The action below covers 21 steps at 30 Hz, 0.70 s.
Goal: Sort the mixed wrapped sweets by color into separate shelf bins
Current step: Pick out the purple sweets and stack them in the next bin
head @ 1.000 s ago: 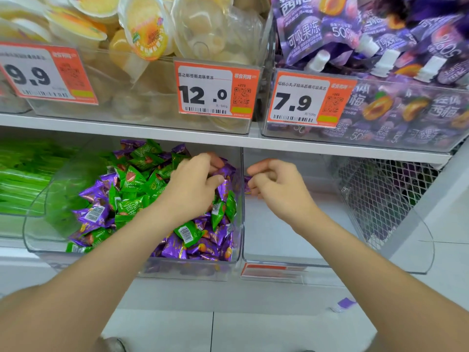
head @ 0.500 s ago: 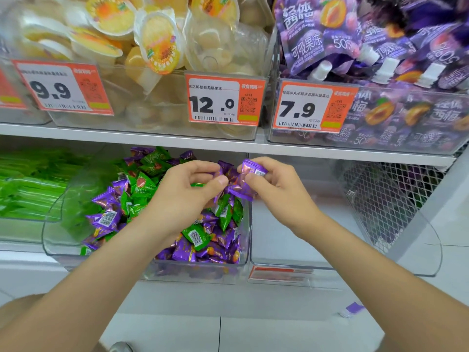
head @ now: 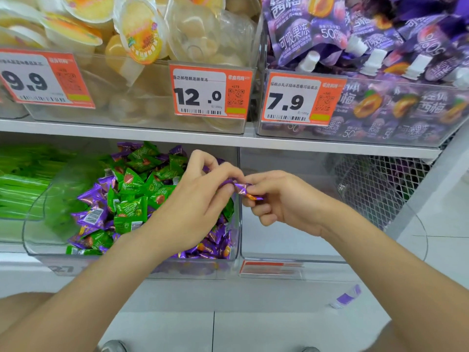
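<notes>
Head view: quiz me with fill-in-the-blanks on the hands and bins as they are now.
1. The left hand and right hand both pinch a sweet wrapped in ____.
2. The mixed bin holds purple and ____ sweets.
3. The price tag straight above the hands reads ____.
4. A purple-and-white scrap lies on the ____.
Missing words: purple; green; 12.0; floor.
</notes>
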Tool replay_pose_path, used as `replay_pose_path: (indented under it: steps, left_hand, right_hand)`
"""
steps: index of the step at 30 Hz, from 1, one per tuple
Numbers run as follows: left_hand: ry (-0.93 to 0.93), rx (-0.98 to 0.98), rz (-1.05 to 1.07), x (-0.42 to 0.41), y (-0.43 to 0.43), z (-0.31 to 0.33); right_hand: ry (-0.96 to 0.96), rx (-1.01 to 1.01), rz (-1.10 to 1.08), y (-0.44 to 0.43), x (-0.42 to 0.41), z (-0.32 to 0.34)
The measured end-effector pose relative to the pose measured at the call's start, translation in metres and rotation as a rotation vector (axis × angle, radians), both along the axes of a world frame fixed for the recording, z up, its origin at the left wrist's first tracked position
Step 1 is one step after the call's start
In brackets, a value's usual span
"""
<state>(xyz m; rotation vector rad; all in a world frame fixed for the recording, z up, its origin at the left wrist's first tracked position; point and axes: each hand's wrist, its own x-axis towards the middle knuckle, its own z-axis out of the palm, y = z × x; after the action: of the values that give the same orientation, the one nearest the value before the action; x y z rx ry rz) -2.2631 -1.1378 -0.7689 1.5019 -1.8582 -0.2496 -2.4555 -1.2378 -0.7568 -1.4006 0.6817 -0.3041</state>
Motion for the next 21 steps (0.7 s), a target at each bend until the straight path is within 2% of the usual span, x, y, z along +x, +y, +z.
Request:
replay_pose_path:
  steps: [3, 6, 10, 12, 14, 16, 21]
  left_hand:
    - [0.038, -0.017, 0.006, -0.002, -0.002, -0.001]
    - [0.065, -0.010, 0.051, -0.004, -0.004, -0.002]
    - [0.159, 0.141, 0.155, -0.009, -0.010, -0.005]
    - [0.199, 0.195, 0.180, -0.009, -0.013, -0.008]
    - [0.218, 0.195, 0.180, -0.009, -0.017, -0.012]
    - [0.224, 0.179, 0.222, -0.007, -0.021, -0.015]
    - [0.411, 0.199, 0.325, -0.004, -0.028, -0.023]
  right_hand:
    - [0.020, -0.029, 0.074, 0.006, -0.002, -0.001]
    - [0.101, -0.220, 0.065, 0.004, -0.010, -0.002]
    - [0.089, -0.424, -0.107, -0.021, -0.023, -0.015]
    - [0.206, -0.660, -0.224, -0.043, -0.028, -0.037]
    - [0.437, -0.877, -0.311, -0.064, -0.032, -0.064]
    - [0.598, -0.956, -0.363, -0.080, -0.030, -0.084]
    - [0.626, -1.076, -0.249, -0.107, -0.010, -0.110]
